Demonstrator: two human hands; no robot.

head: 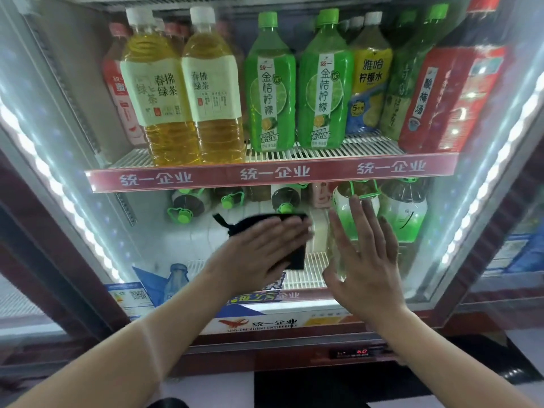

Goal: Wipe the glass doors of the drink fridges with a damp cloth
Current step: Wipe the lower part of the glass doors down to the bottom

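Nearest are two bare forearms reaching up over the black-and-white floor tiles [294, 387]. The left hand [262, 245] lies flat with straight fingers, pressing a black cloth [297, 257] against the glass door [141, 219]. The cloth sits on the lower part of the door, about midway between its side edges. Just beside it, the right hand [365, 260] is spread open on the same glass, grasping nothing, fingers pointing up. Under the door's bottom edge a small red display [360, 352] glows. Behind the glass, green-capped bottles [182, 214] lie on the lower shelf. Above the hands runs a red shelf strip [273, 172] with white lettering. On that shelf stand two yellow tea bottles [164, 92] towards the left and two green bottles [273, 89] in the middle. White light strips [59, 195] run down both sides.
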